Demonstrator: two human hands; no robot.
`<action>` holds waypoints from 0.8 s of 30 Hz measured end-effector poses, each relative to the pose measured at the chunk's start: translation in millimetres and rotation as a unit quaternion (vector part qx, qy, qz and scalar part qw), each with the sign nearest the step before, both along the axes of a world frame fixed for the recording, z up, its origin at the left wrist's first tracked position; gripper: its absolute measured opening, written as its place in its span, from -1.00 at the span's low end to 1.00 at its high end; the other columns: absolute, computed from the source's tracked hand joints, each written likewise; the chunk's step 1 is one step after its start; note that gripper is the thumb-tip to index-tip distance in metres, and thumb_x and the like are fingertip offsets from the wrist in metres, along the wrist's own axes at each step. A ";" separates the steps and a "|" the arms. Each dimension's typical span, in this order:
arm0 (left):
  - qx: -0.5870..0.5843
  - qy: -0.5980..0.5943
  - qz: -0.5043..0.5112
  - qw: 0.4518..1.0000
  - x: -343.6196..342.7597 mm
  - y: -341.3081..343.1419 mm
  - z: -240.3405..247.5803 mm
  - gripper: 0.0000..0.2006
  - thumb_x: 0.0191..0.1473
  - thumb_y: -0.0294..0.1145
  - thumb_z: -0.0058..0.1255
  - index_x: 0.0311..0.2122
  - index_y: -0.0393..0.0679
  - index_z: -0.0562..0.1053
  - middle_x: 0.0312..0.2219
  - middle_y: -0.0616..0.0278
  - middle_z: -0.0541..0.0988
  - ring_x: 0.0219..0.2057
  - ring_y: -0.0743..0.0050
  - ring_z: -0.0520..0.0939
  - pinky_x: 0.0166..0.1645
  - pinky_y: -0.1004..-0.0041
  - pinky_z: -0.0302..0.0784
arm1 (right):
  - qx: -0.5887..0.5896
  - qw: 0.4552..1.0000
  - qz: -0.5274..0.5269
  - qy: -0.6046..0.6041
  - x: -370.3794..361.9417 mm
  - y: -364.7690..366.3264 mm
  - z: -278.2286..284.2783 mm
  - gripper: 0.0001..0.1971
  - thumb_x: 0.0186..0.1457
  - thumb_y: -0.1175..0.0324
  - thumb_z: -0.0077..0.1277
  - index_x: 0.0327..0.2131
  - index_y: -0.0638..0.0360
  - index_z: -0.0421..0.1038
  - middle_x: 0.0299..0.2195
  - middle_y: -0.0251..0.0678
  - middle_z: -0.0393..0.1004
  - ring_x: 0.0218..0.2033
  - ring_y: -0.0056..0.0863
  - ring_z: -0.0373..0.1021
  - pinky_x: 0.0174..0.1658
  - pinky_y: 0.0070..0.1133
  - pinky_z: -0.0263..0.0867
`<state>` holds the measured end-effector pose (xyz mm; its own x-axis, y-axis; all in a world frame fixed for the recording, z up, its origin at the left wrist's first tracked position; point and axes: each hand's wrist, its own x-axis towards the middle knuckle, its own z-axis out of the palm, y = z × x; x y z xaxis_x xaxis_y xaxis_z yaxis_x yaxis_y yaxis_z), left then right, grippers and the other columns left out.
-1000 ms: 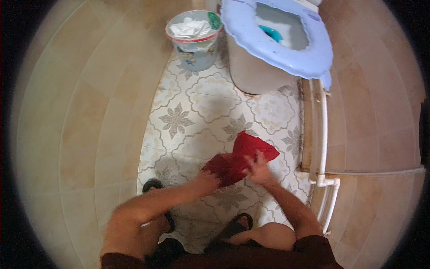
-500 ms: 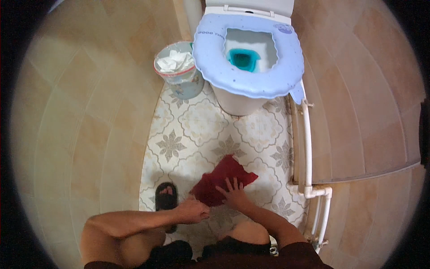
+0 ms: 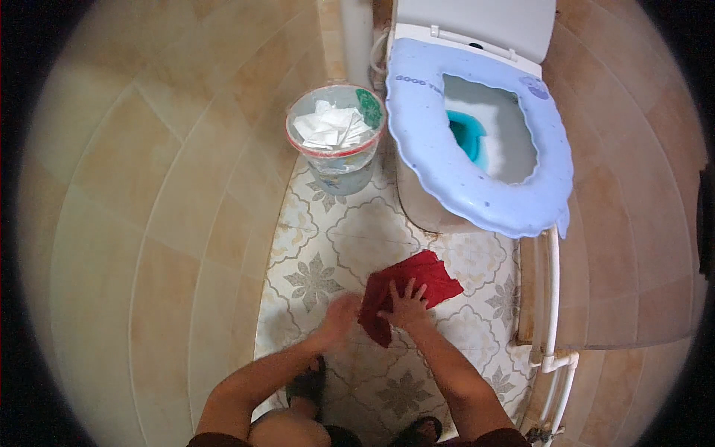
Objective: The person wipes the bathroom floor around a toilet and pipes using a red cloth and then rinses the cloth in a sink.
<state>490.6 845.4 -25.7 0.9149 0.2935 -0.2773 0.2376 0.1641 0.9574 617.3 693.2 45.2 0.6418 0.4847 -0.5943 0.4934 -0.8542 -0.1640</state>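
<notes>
A dark red cloth (image 3: 439, 279) lies spread on the patterned tile floor (image 3: 372, 223), its far edge uneven and one corner pointing back toward me. Pressed on top of it is my right hand (image 3: 408, 305), fingers spread out flat. My left hand (image 3: 342, 316) hovers or rests just left of the cloth; it is smeared by motion, so its fingers cannot be made out. Whether it touches the cloth's left edge I cannot tell.
Ahead on the right stands a toilet with a light blue padded seat cover (image 3: 484, 201), lid raised. Left of it is a bin (image 3: 339, 179) holding white paper. White pipes (image 3: 552, 298) run along the right wall. My sandalled foot (image 3: 305, 387) is at the lower left.
The view has shifted, so the toilet and bin sit lower and further right. Relative to the floor, the cloth and my right hand moved forward. My left hand has come off the cloth's near left side.
</notes>
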 end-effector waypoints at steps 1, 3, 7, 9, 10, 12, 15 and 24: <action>0.040 0.057 0.022 0.997 27.5 29.8 27.4 -0.67 0.12 -0.26 -0.08 -0.07 -0.24 0.33 -0.31 0.26 0.43 -0.32 0.48 0.45 -0.21 0.45 0.43 | -0.008 1.000 0.026 0.015 -2.9 2.5 5.0 -0.06 -0.12 -0.26 -0.05 0.24 -0.21 -0.31 0.23 0.12 -0.46 0.18 0.35 -0.42 0.07 0.08 -0.06; 0.069 0.044 0.137 0.987 63.7 91.2 31.8 -0.70 0.08 -0.41 -0.07 -0.06 -0.24 0.30 -0.34 0.23 0.44 -0.37 0.48 0.48 -0.32 0.48 0.47 | 0.000 0.998 0.055 0.022 -18.7 13.5 9.3 -0.06 -0.12 -0.24 -0.04 0.24 -0.25 -0.32 0.23 0.11 -0.48 0.18 0.35 -0.42 0.08 0.07 -0.06; -0.066 -0.044 0.261 0.962 148.5 148.2 55.7 -0.53 0.00 -0.48 -0.07 0.05 -0.16 0.13 -0.43 0.22 0.44 -0.54 0.47 0.45 -0.52 0.53 0.36 | 0.010 0.997 0.080 0.009 -20.2 7.3 -5.2 -0.08 -0.12 -0.21 -0.01 0.23 -0.37 -0.33 0.23 0.08 -0.54 0.19 0.35 -0.41 0.08 0.05 -0.03; -0.079 -0.089 0.251 0.961 183.9 149.8 69.3 -0.49 0.00 -0.47 -0.05 0.07 -0.16 0.09 -0.41 0.21 0.43 -0.53 0.47 0.44 -0.51 0.53 0.36 | -0.002 0.997 0.072 0.008 -19.3 6.8 -10.9 -0.08 -0.13 -0.20 0.00 0.23 -0.42 -0.33 0.24 0.07 -0.56 0.19 0.35 -0.41 0.08 0.05 -0.03; -0.089 -0.129 0.244 0.957 200.9 147.5 76.2 -0.44 -0.01 -0.47 -0.04 0.09 -0.15 0.04 -0.38 0.19 0.43 -0.51 0.47 0.43 -0.49 0.54 0.37 | -0.012 0.998 0.066 0.011 -18.1 4.9 -11.3 -0.08 -0.14 -0.19 0.02 0.22 -0.47 -0.33 0.24 0.06 -0.57 0.19 0.35 -0.41 0.07 0.04 -0.02; -0.097 -0.115 0.276 0.949 228.4 142.0 79.6 -0.41 -0.01 -0.46 -0.03 0.11 -0.15 0.01 -0.36 0.19 0.42 -0.50 0.49 0.42 -0.48 0.55 0.36 | -0.010 0.998 0.062 0.004 -19.1 3.6 -14.3 -0.08 -0.16 -0.18 0.05 0.22 -0.49 -0.31 0.24 0.07 -0.56 0.19 0.35 -0.41 0.07 0.05 -0.02; -0.080 -0.156 0.320 0.931 278.8 152.3 54.1 -0.36 -0.01 -0.45 -0.02 0.13 -0.13 -0.04 -0.33 0.21 0.41 -0.47 0.50 0.41 -0.45 0.54 0.35 | 0.016 0.997 0.067 -0.034 -25.6 -3.5 -30.8 -0.07 -0.21 -0.15 0.10 0.21 -0.53 -0.27 0.23 0.09 -0.53 0.17 0.38 -0.38 0.05 0.06 0.00; 0.343 -0.063 0.027 0.937 313.6 200.4 50.1 -0.44 -0.02 -0.44 -0.06 0.13 -0.18 0.11 -0.06 -0.01 0.39 -0.11 0.21 0.46 -0.07 0.36 0.37 | 0.052 0.994 0.061 -0.073 -20.0 21.6 -13.7 -0.11 -0.25 -0.18 0.09 0.19 -0.57 -0.16 0.23 0.11 -0.39 0.13 0.46 -0.26 -0.01 0.07 0.09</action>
